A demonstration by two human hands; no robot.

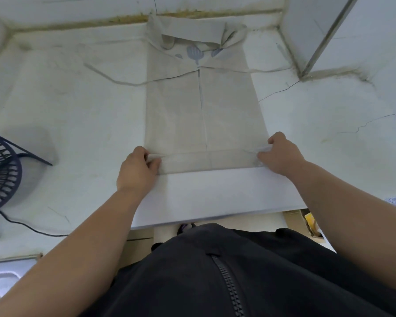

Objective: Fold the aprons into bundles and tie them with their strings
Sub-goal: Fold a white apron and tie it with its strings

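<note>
Head view. Beige apron [204, 110] lay flat on the white counter [78, 133], both sides folded in to a long narrow strip, meeting along a centre line. Bib end reached the back wall [78, 10]. Near hem was turned up once into a low band, just short of the counter's front edge. Left hand [137, 170] pinched the band's left end, fingers curled round the cloth. Right hand [280, 154] gripped the right end the same way, knuckles up. Left string [114, 80] trailed out over the counter; right string [268, 70] ran toward the pillar [318, 30], its tip near the pillar's base. Counter ran wide on both sides of the strip. Dark fan [0, 172] and its cable [32, 228] sat at the far left, well apart from the apron.
</note>
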